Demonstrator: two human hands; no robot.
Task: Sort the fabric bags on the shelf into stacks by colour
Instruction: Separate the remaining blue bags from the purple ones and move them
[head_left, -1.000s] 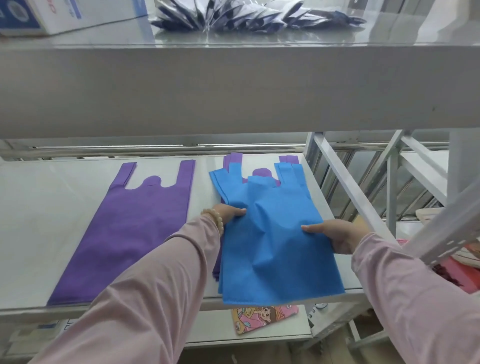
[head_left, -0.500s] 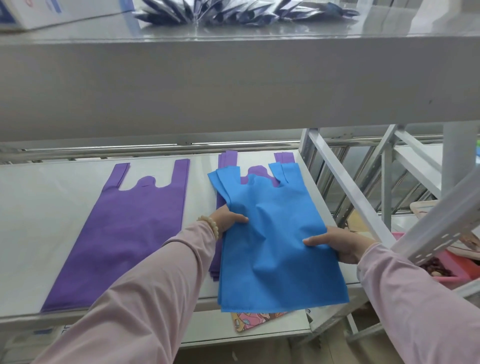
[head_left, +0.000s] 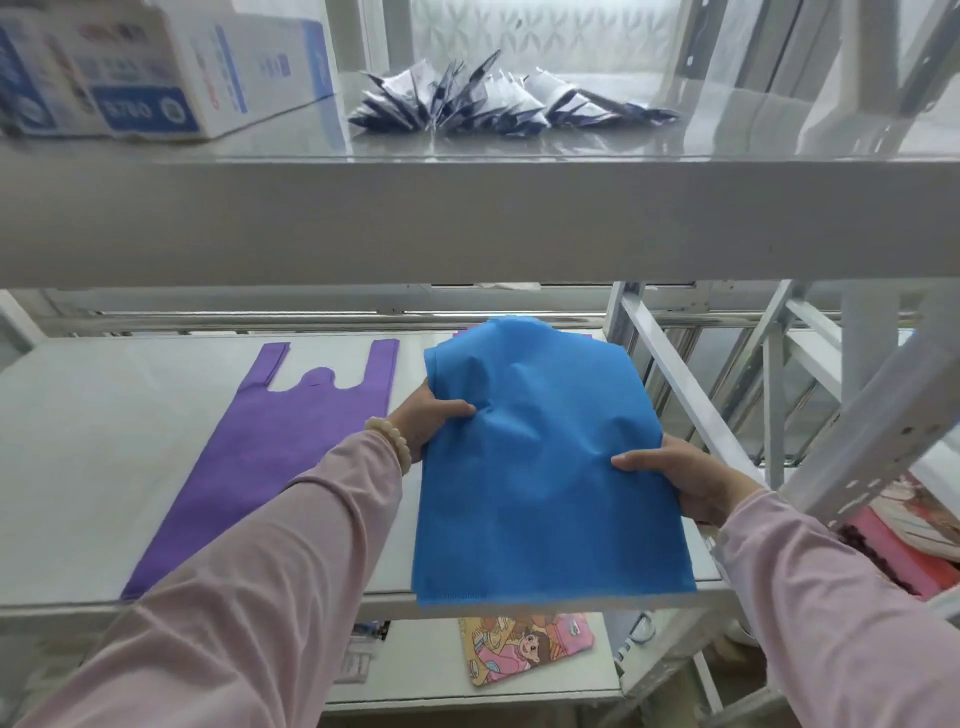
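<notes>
A blue fabric bag (head_left: 540, 467) is lifted off the white shelf (head_left: 93, 467), tilted toward me, its handles hidden behind its top edge. My left hand (head_left: 428, 418) grips its left edge, thumb on top. My right hand (head_left: 680, 478) grips its right edge the same way. A purple fabric bag (head_left: 265, 457) lies flat on the shelf to the left, handles pointing away. The purple stack under the blue bag is almost wholly hidden; only a sliver shows at the blue bag's top.
The upper shelf (head_left: 467, 218) hangs low over the work area, carrying a cardboard box (head_left: 156, 67) and several dark packets (head_left: 498, 98). White metal braces (head_left: 680, 395) stand at the right. A cartoon-printed item (head_left: 524, 644) lies on the lower shelf.
Both hands have raised the blue bag off the purple stack and pulled it toward me; its handles have dropped out of sight. My head has tilted up, showing more of the upper shelf.
</notes>
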